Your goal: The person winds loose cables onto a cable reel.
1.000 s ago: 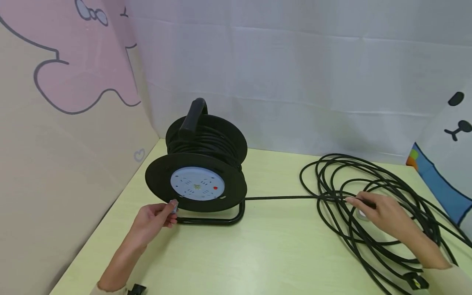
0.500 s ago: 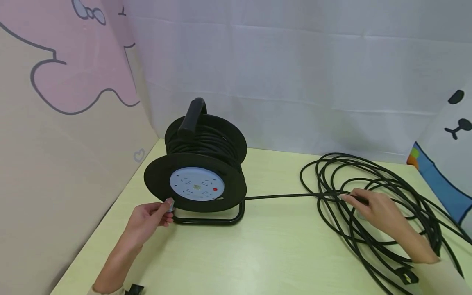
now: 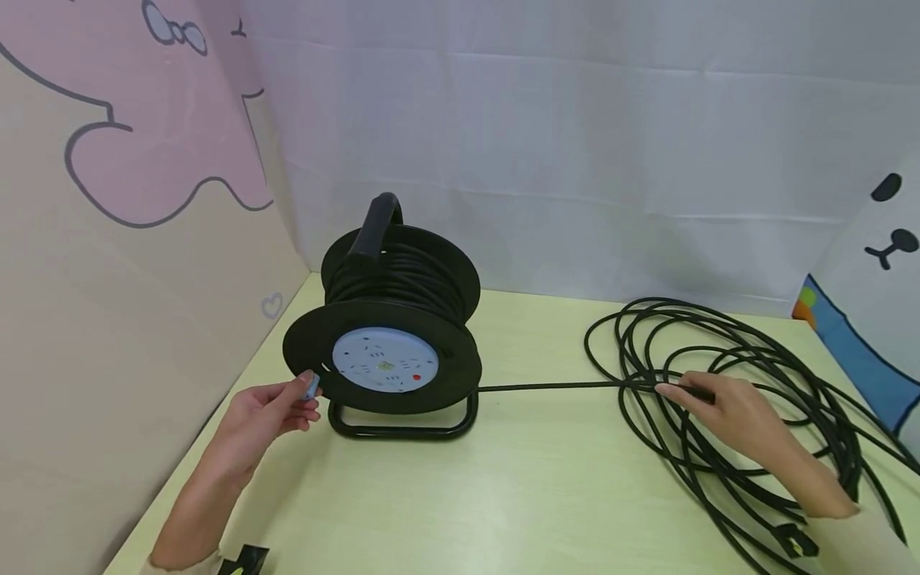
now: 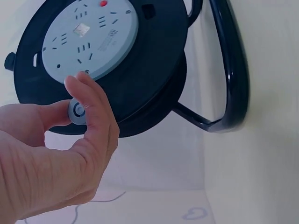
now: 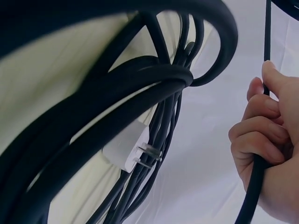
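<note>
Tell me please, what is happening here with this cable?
A person works at a cable reel standing on a green table. The left hand pinches the small knob on the reel's front disc. The right hand grips the black cable running from the reel to a loose pile.

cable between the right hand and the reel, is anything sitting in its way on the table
Nothing visible: the cable runs straight over bare table from the right hand to the reel; the loose coil lies behind the hand.
</note>
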`<state>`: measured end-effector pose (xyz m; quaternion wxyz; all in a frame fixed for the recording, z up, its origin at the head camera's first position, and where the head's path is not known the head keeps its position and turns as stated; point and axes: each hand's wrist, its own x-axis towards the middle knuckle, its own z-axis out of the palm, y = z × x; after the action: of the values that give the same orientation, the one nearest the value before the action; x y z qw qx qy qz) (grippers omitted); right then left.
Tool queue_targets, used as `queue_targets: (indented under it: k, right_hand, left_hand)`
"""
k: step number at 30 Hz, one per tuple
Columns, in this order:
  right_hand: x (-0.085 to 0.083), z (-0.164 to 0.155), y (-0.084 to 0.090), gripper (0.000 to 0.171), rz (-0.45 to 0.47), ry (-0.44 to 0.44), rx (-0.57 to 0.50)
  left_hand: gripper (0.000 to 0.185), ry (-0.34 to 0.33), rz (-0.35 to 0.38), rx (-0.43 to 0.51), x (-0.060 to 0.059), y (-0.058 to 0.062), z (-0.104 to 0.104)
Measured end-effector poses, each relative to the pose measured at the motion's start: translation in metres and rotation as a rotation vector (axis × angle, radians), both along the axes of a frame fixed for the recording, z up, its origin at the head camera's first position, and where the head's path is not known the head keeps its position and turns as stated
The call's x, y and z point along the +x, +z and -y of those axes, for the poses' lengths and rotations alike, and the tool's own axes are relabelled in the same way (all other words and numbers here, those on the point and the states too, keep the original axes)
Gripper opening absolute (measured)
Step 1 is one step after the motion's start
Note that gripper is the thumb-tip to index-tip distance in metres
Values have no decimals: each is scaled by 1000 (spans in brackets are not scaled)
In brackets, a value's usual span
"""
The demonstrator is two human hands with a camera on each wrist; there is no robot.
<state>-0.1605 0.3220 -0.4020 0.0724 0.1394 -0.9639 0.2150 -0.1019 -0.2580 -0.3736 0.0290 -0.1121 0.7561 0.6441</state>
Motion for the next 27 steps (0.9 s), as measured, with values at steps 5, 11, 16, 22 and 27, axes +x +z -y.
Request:
queue_targets:
  k: [5, 11, 16, 22, 27]
  right_hand:
    - [0, -1, 1, 29, 20, -3, 7]
    - [1, -5, -1, 30, 32, 5, 18]
    - [1, -6, -3, 29, 39, 3, 24]
    - [3, -12, -6, 30, -13, 27, 17]
    - [3, -12, -7, 27, -5, 11, 21]
  left_hand:
    - [37, 13, 0, 99, -1, 7, 3]
    - [29, -9, -29, 162, -1, 17, 6]
    - [27, -36, -57, 215, -1, 25, 6]
    - [27, -50, -89, 230, -2, 39, 3]
    - [28, -76, -106, 270, -3, 48, -4]
